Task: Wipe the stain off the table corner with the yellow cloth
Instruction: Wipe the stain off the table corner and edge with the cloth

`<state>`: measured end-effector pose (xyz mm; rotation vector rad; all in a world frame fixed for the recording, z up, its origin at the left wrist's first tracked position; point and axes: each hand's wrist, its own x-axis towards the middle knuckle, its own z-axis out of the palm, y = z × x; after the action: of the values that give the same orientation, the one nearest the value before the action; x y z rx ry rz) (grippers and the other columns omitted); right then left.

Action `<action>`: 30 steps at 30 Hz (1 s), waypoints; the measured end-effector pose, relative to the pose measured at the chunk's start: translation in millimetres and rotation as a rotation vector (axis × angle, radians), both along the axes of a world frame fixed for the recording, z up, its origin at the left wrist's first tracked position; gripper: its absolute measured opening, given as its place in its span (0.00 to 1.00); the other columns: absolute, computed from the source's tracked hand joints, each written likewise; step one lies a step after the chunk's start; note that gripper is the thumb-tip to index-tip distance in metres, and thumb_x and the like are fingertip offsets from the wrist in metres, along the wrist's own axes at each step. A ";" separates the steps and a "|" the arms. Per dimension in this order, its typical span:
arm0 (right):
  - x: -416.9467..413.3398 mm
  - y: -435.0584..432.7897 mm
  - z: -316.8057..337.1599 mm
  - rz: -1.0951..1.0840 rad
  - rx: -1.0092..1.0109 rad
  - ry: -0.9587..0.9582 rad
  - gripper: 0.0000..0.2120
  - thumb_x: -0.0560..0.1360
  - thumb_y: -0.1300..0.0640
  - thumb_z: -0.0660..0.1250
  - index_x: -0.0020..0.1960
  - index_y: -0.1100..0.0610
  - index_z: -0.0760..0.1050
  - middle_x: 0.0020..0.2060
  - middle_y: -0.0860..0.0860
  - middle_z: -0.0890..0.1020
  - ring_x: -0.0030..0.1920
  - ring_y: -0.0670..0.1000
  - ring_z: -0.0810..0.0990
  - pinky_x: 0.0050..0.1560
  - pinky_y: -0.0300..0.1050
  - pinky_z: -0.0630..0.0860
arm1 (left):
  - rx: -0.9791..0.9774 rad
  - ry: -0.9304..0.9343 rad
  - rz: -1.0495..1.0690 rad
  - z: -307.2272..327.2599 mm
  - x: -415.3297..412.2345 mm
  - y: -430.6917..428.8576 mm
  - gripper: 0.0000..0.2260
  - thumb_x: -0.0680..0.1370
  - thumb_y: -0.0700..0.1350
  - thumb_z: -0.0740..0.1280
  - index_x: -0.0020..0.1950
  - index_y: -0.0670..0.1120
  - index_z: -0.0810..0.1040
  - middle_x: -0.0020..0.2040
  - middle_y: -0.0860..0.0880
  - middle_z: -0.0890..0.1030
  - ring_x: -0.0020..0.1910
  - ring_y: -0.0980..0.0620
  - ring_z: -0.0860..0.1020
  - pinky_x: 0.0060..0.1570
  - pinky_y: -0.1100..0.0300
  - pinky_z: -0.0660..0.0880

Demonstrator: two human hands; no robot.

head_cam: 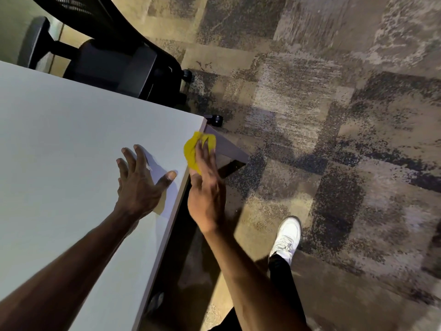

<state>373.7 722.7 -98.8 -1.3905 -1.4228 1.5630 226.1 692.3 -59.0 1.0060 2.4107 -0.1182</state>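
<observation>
The white table [71,144] fills the left half of the view, and its corner [201,120] points up and right. My right hand [206,187] presses the crumpled yellow cloth [191,149] against the table's right edge just below the corner, fingers stretched over it. My left hand [138,177] lies flat on the tabletop a little left of the cloth, fingers spread, holding nothing. No stain shows; the cloth and hand cover that spot.
A black office chair [114,56] stands behind the table's far edge, one caster [218,120] right next to the corner. Patterned carpet [334,115] covers the floor to the right. My white shoe [287,237] stands on it by the table's edge.
</observation>
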 end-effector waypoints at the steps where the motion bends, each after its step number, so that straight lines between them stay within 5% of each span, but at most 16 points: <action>1: 2.7 -8.8 -0.6 0.028 -0.013 0.029 0.24 0.87 0.55 0.53 0.83 0.49 0.60 0.83 0.46 0.57 0.85 0.50 0.50 0.78 0.55 0.70 | 0.000 -0.001 0.000 -0.4 0.4 -0.3 0.55 0.72 0.72 0.60 0.87 0.46 0.38 0.87 0.40 0.36 0.85 0.35 0.37 0.82 0.33 0.47; 8: -9.0 50.7 -16.6 -0.089 -0.019 -0.049 0.32 0.81 0.67 0.64 0.82 0.52 0.61 0.82 0.48 0.62 0.84 0.52 0.55 0.78 0.57 0.69 | 0.027 -0.011 0.007 -0.9 0.3 -0.2 0.55 0.72 0.71 0.61 0.87 0.45 0.38 0.87 0.40 0.37 0.86 0.36 0.37 0.83 0.36 0.45; 13: 1.8 3.2 -11.3 0.054 -0.013 0.007 0.31 0.83 0.64 0.57 0.83 0.48 0.56 0.84 0.44 0.55 0.84 0.44 0.49 0.80 0.50 0.67 | 0.043 -0.019 0.043 -3.9 -1.4 -4.0 0.55 0.72 0.72 0.62 0.87 0.48 0.38 0.87 0.43 0.37 0.86 0.39 0.36 0.83 0.38 0.45; 19: -7.2 54.6 -13.0 -0.059 -0.054 -0.018 0.29 0.83 0.63 0.60 0.83 0.51 0.60 0.82 0.46 0.60 0.84 0.53 0.58 0.79 0.58 0.67 | 0.058 -0.021 0.030 -5.7 -2.1 -3.6 0.54 0.72 0.71 0.62 0.87 0.49 0.38 0.87 0.44 0.36 0.86 0.42 0.35 0.84 0.38 0.43; 26: 2.8 -1.0 3.0 0.034 -0.080 0.085 0.30 0.84 0.65 0.59 0.83 0.50 0.57 0.83 0.46 0.59 0.83 0.48 0.59 0.80 0.52 0.65 | 0.068 -0.019 0.046 0.2 4.0 -4.1 0.53 0.73 0.70 0.62 0.87 0.49 0.37 0.87 0.45 0.35 0.86 0.41 0.35 0.84 0.35 0.46; 30: -4.1 39.5 -2.0 -0.026 -0.126 0.038 0.28 0.85 0.63 0.59 0.83 0.52 0.59 0.82 0.48 0.62 0.82 0.54 0.63 0.78 0.56 0.67 | 0.068 -0.034 0.055 -0.7 3.5 -4.5 0.53 0.74 0.71 0.62 0.87 0.52 0.36 0.86 0.48 0.33 0.86 0.43 0.34 0.83 0.34 0.46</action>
<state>369.6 762.2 -100.8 -1.4376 -1.2976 1.6782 229.6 687.9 -59.6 0.9633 2.4232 0.0004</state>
